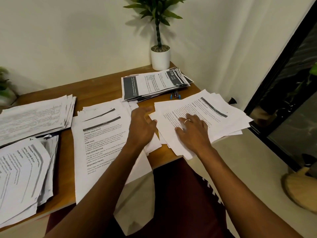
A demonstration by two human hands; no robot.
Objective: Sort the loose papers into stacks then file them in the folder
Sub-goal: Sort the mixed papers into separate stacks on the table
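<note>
our right hand [192, 131] lay flat, fingers spread, on the fanned pile [223, 121] at the right end of the bench [103, 88], pressing it down rather than gripping it. our left hand [142, 126] was released too, its fingertips touching that pile's left edge. the other papers sat apart: a middle stack [101, 140], a dark-banded stack [151, 85] at the back, and the left stacks [34, 114]. we saw no folder. the fanned pile overhung the bench's right and near edges, so we judged a careless squaring push could slide loose sheets onto the floor [248, 152]. the middle stack overhung the near edge too, where a forearm might drag it.
</note>
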